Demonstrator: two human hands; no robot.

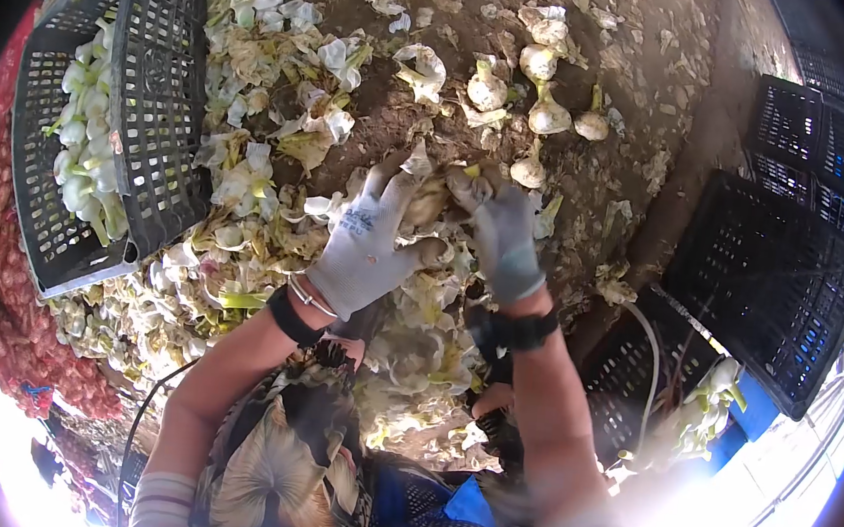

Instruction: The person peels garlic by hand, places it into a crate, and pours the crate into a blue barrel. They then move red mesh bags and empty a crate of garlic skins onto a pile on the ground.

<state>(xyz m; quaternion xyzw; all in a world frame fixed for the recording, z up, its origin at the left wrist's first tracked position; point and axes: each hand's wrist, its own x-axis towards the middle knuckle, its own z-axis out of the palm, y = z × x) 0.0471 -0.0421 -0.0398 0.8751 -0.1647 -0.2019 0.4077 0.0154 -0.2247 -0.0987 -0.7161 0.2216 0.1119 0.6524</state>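
Observation:
My left hand (369, 234), in a light grey glove, is curled around the left side of a garlic bulb (429, 204) with dry, papery skin. My right hand (503, 232), gloved the same way, closes its fingers on the bulb's upper right side. Fingers partly hide the bulb. Just beyond my hands, several garlic bulbs (549, 116) with short stems lie on the brown ground. Loose garlic skins (248, 188) are strewn left of and below my hands.
On the left, a tilted black plastic crate (164, 111) holds pale cleaned garlic (88, 124). Red mesh sacks (26, 319) stand beyond it. More black crates (757, 283) are at the right, with some garlic (713, 399) near the lower one.

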